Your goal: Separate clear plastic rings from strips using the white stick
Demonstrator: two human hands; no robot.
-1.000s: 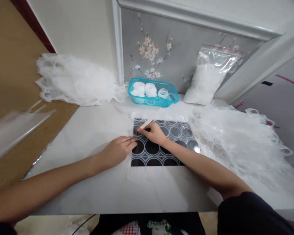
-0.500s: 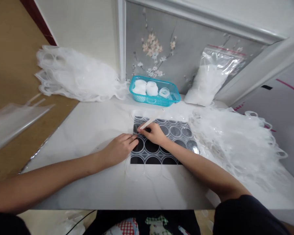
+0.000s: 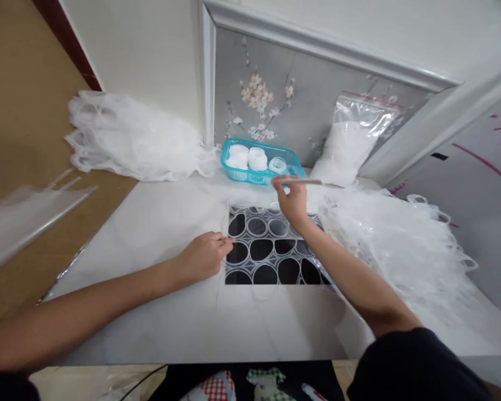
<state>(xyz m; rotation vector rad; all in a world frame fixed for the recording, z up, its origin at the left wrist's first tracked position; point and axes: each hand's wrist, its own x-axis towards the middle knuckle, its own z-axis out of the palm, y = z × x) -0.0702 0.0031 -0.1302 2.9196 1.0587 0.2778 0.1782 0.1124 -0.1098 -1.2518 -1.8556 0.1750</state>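
A black rectangular mat [image 3: 288, 271] lies on the white table, under a clear plastic sheet [image 3: 262, 262] patterned with rows of round outlines. Some outlines now look bent out of round. My left hand [image 3: 205, 256] is at the left edge of the sheet, thumb and finger pinched on it. Above the mat's far side, my right hand [image 3: 293, 201] grips a slim, pale, stick-like tool [image 3: 303, 181] that points right and narrows to a thin tip. The right fingertips are close to the front rim of a blue plastic basket [image 3: 244, 176] holding stacks of white rings [image 3: 257, 159].
A heap of white ring-cut plastic sheets [image 3: 137, 139] sits at the back left, another heap [image 3: 392, 245] at the right. A zip bag of white pieces [image 3: 342, 145] leans on the flowered wall panel [image 3: 271, 67]. Clear plastic [image 3: 29, 223] lies on the brown surface at left.
My right hand has moved up and right, from the sheet's left part to near the basket, and the tool has swung level. My left hand stays at the edge; the sheet has shifted and buckled.
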